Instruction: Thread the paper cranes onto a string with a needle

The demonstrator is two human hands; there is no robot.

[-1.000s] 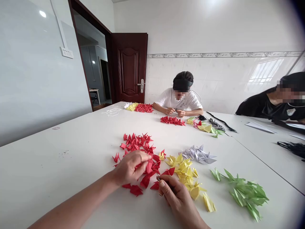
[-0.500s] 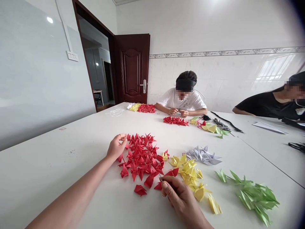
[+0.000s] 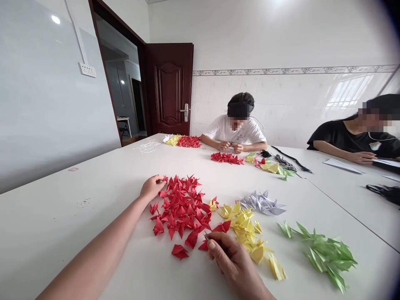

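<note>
My left hand reaches to the far left edge of a pile of red folded-paper cranes. Its fingertips are closed on one red paper crane, mostly hidden by the fingers. Nearer to me, my right hand is closed, thumb against the forefinger, on a small thin pointed tool; only its dark, shiny tip shows. Right beside this hand lie a few red cranes and a heap of yellow paper cranes.
White paper cranes lie behind the yellow ones, green paper cranes to the right. Across the white table, a person in white handles something small beside more cranes and black cords. Another person in black sits at right.
The view has turned slightly right, so things sit further left. My left fingertips have drawn together on a red crane. The right-hand person's hand has come into view.
</note>
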